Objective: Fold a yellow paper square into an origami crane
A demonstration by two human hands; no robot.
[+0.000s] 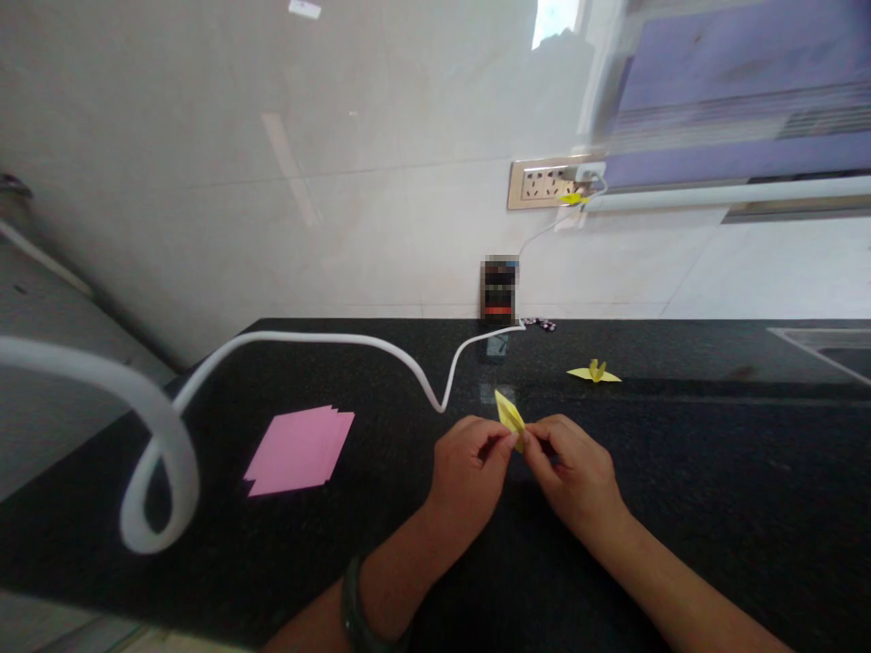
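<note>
Between my two hands is a piece of folded yellow paper [507, 414], narrow and pointed, its tip aimed up and to the left. My left hand [471, 467] pinches its lower end between thumb and forefinger. From the other side my right hand [572, 462] pinches the same end, thumb and finger closed. The paper's lowest part is hidden by my fingertips. Beyond my right hand, a yellow folded paper crane [595, 372] rests on the black countertop [714, 472]. Left of my left hand lies a stack of pink paper sheets [299, 451], its edges uneven.
A phone [499, 288] leans against the tiled wall behind my hands, with a patterned strap [540, 324] beside it. A thick white cable [367, 341] loops across the left side. A wall socket [544, 184] holds a charger. At the far right is a sink edge [817, 349].
</note>
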